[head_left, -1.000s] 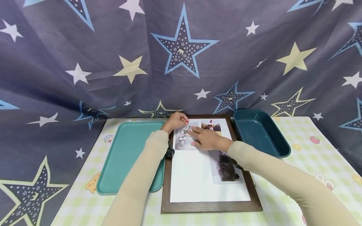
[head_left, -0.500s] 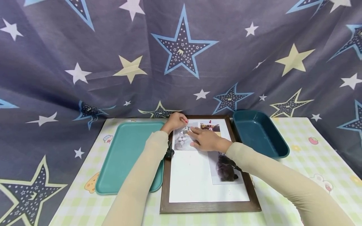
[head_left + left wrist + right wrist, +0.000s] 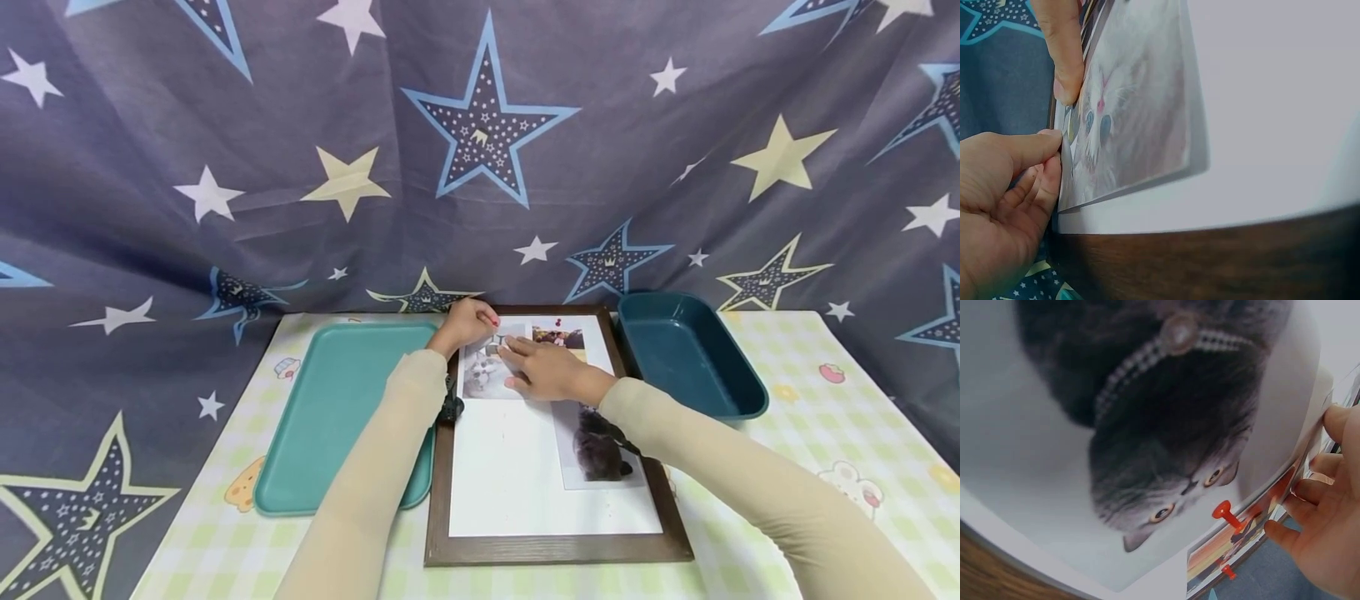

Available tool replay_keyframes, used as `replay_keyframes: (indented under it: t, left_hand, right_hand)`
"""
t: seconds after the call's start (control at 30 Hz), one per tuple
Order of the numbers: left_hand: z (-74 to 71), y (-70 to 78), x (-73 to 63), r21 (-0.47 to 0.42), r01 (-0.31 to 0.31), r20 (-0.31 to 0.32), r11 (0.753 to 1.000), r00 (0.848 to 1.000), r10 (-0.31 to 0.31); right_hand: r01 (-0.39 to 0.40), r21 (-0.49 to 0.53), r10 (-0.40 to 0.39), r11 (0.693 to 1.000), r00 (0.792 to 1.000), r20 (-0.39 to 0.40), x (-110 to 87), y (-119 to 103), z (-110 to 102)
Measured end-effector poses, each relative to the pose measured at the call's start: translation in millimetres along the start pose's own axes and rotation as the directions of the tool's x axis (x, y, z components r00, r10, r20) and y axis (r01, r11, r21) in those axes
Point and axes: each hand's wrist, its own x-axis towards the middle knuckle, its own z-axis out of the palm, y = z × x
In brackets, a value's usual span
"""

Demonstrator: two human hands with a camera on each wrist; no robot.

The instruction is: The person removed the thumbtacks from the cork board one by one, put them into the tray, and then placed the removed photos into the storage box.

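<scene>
A photo of a white cat [image 3: 483, 377] lies at the upper left of a white board [image 3: 510, 483] in a brown wooden frame [image 3: 558, 550]. At its top edge my left hand [image 3: 468, 323] pinches a small red push pin [image 3: 495, 322]; the left wrist view hides the pin behind thumb and fingers. My right hand [image 3: 549, 369] rests on the photo with fingers spread, holding it flat. A grey cat photo [image 3: 596, 450] lies under my right forearm. Above it, a colourful photo [image 3: 1207, 556] bears a red push pin [image 3: 1229, 572] at its top. Another pin [image 3: 1222, 511] stands near the grey cat's head.
A green tray [image 3: 345, 400] lies left of the frame, partly under my left sleeve. To the right stands a deep dark-teal bin [image 3: 690, 358]. A star-patterned curtain [image 3: 480, 233] hangs behind the checked tablecloth [image 3: 810, 425].
</scene>
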Motion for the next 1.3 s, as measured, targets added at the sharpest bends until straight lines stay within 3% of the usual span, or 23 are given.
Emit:
replay_keyframes:
  t: [0.5,1.3]
  left_hand:
    - [3.4,-0.4,-0.4,-0.019,-0.025,-0.027,0.999,0.999,0.025]
    - [2.5,-3.3,1.5,-0.081,-0.051,-0.047,0.995,0.998,0.047]
  right_hand:
    - [-0.023,0.004,0.022,1.0,0.999,0.037,0.0,1.8,-0.3]
    - [-0.005,-0.031,0.006,1.0,1.0,0.02,0.7,0.1,-2.2]
